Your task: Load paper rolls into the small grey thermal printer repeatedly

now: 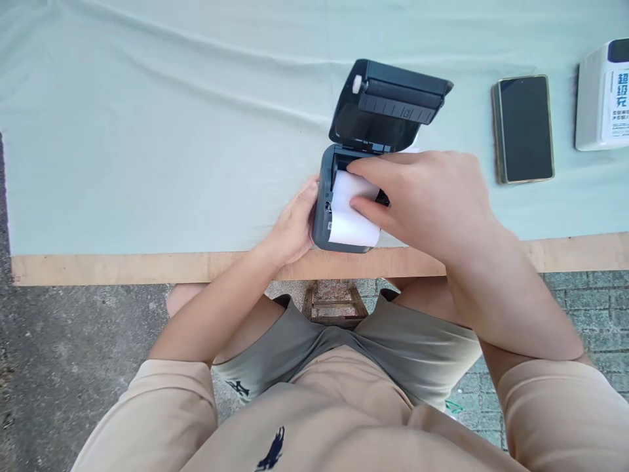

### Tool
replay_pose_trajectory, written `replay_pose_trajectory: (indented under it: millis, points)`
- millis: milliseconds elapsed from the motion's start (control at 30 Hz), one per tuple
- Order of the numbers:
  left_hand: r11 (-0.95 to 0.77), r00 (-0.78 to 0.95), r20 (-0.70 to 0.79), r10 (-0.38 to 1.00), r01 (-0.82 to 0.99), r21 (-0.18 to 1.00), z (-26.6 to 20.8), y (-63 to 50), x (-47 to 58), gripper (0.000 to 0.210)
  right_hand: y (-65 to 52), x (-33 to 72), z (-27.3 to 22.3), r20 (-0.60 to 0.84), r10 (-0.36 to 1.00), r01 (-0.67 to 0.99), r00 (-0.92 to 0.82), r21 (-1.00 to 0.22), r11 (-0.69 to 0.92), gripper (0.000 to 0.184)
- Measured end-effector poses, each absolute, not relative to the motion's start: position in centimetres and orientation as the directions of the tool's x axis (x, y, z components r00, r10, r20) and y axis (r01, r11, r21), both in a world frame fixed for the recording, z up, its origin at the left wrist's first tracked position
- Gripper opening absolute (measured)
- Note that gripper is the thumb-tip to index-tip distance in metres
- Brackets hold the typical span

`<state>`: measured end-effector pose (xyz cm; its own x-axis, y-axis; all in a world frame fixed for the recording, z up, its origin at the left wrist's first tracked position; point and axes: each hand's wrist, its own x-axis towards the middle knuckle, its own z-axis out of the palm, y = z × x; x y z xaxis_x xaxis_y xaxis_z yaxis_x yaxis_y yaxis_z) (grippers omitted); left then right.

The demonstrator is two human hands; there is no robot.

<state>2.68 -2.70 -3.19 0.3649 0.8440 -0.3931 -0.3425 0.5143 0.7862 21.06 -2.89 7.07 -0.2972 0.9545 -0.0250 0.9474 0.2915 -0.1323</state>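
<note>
A small dark label or receipt printer [322,196] is held at the table's front edge, its hinged lid [388,98] swung up and away from me. My left hand [297,219] grips its left side. Inside the printer's bay sits a white paper roll [351,223], with a loose end hanging over the front rim. My right hand [417,190] reaches in from the right, thumb against the white paper and a fingertip at the far end of the roll. Its other fingers are hidden behind the hand.
A phone [525,128] lies to the right on the pale green cloth [171,131], apparently on top of another flat thing. Farther right stands a white box-shaped device [592,98] with blue print. Bare wood [122,267] forms the table's front edge. My legs are beneath it.
</note>
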Motion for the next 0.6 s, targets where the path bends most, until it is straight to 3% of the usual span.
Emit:
replay_pose_trajectory:
  millis: [267, 400, 500, 600]
  points:
    - [0.521, 0.381, -0.394, 0.836, -0.326, 0.789, -2.9, -2.7, 2.8, 0.042, -2.5, 20.5, 7.7, -0.097, 0.961, 0.965, -0.26, -0.051, 0.256, 0.017]
    - [0.529, 0.388, -0.394, 0.833, -0.349, 0.773, -2.8, -2.6, 2.9, 0.042, -2.5, 20.4, 8.0, -0.108, 0.967, 0.972, -0.232, -0.06, 0.226, 0.01]
    - [0.527, 0.374, -0.397, 0.838, -0.362, 0.769, -2.6, -2.6, 2.8, 0.041, -2.8, 21.2, 8.3, 0.082, 0.951, 0.936, -0.296, -0.174, 0.307, 0.005]
    - [0.558, 0.384, -0.431, 0.816, -0.328, 0.763, -2.0, -2.4, 2.6, 0.045, -3.5, 22.8, 9.5, 0.306, 0.899, 0.826, -0.314, -0.379, 0.418, 0.011]
